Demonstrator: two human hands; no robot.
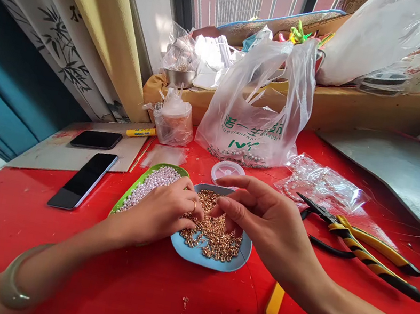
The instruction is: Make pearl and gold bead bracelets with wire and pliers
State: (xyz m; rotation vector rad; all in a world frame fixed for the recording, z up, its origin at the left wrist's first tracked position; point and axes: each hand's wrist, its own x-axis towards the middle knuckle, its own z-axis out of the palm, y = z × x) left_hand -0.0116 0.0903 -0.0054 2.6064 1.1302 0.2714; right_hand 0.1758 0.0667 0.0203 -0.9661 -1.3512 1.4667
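Hands [162,208] [264,220] meet over the blue dish [193,254] of gold beads [216,234] (fingers pinched; grasp unclear).

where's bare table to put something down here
Bare red table lies in front of the blue dish, and left between the phone and left hand. Crowded behind the dishes and right, by the pliers.

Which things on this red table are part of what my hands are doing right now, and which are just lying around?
In use:
left hand and right hand, fingertips meeting over the blue dish
gold beads in that dish
green dish of pearl beads, under the left hand

Lying about:
pliers
two phones
white plastic bag
thread spool
yellow marker
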